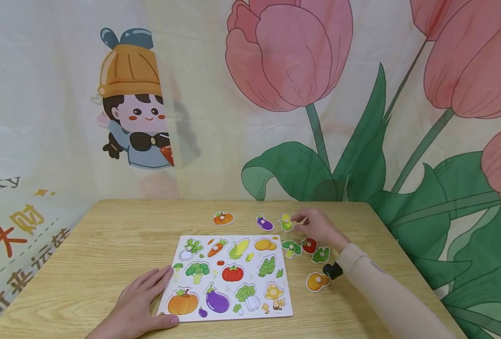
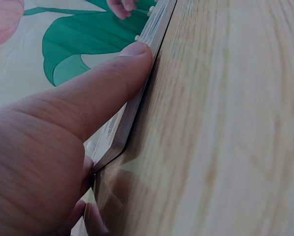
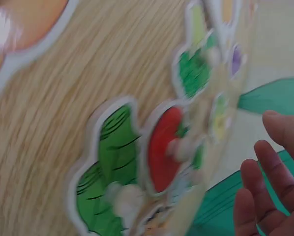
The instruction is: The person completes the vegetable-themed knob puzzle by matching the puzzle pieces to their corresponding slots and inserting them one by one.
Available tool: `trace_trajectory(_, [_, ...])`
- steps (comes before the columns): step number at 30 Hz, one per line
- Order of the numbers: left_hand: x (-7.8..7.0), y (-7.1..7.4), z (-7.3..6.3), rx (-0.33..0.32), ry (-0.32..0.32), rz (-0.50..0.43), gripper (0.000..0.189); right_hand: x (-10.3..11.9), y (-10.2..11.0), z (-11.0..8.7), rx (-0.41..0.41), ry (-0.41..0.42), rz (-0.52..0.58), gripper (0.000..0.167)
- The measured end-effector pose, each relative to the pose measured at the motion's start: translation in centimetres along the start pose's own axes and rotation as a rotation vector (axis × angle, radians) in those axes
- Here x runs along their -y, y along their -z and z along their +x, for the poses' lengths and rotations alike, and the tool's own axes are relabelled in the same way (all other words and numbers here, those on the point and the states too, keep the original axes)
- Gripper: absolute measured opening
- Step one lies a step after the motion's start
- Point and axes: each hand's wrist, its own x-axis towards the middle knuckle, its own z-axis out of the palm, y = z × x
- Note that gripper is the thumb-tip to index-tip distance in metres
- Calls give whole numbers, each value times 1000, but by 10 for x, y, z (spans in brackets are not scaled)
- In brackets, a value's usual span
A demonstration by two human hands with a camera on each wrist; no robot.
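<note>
A white vegetable puzzle board (image 1: 210,280) lies on the table. My left hand (image 1: 142,296) rests at its left edge, fingers along the side and thumb (image 2: 112,78) straight against the front edge. Beyond the board's back right corner, my right hand (image 1: 318,226) reaches to the corn piece (image 1: 286,222), fingertips right beside it. In the right wrist view its fingers (image 3: 272,167) are spread and loosely bent, holding nothing. An eggplant piece (image 1: 265,222) is left of the corn. Nearer me sit a broccoli piece (image 1: 291,248), a tomato piece (image 3: 162,152) and a green leafy piece (image 3: 115,147).
A pumpkin piece (image 1: 223,218) lies farther left behind the board, and a round orange-yellow piece (image 1: 317,281) lies to its right. The pieces bear small knobs. Behind the wooden table (image 1: 106,245) hangs a printed cloth (image 1: 208,117) with tulips.
</note>
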Motion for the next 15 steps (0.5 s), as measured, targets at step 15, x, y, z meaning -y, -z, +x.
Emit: trace_trajectory(15, [-5,4,-1,29,22,-22,114,-25,-20,30,-31,-112,49,26])
